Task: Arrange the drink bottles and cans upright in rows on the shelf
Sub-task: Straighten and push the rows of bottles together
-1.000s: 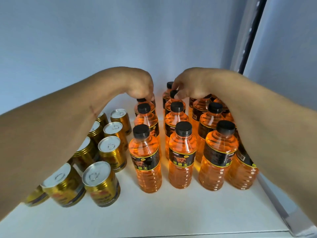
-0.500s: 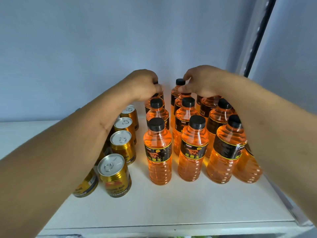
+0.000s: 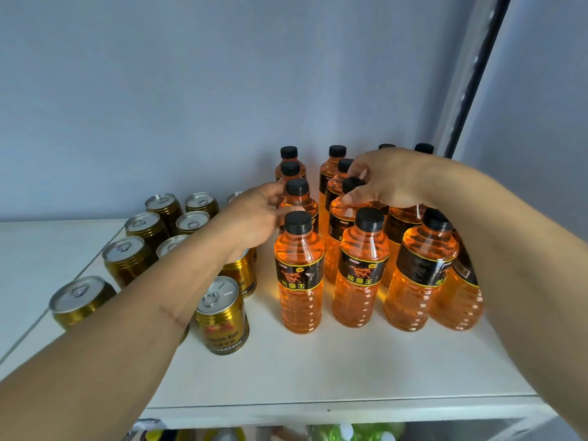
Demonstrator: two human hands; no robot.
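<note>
Several orange drink bottles (image 3: pixel 299 275) with black caps stand upright in rows on the right half of the white shelf (image 3: pixel 318 377). Gold cans (image 3: pixel 222 316) with silver tops stand upright in rows on the left half. My left hand (image 3: pixel 254 218) reaches over the cans, its thumb and fingers closed round the neck of the second bottle (image 3: pixel 299 198) in the leftmost bottle column. My right hand (image 3: pixel 388 183) grips the top of the second bottle (image 3: pixel 343 211) in the neighbouring column. My right forearm hides part of the rightmost bottles.
A grey-blue back wall rises close behind the rear bottles. A metal post (image 3: pixel 471 74) and a side panel bound the shelf on the right. The shelf's front edge (image 3: pixel 318 409) runs below, with green and yellow items (image 3: pixel 350 432) on the level beneath.
Both hands have drawn back from the rear bottles to the second row from the front. The view has pulled back, so the shelf's front edge and the level below show.
</note>
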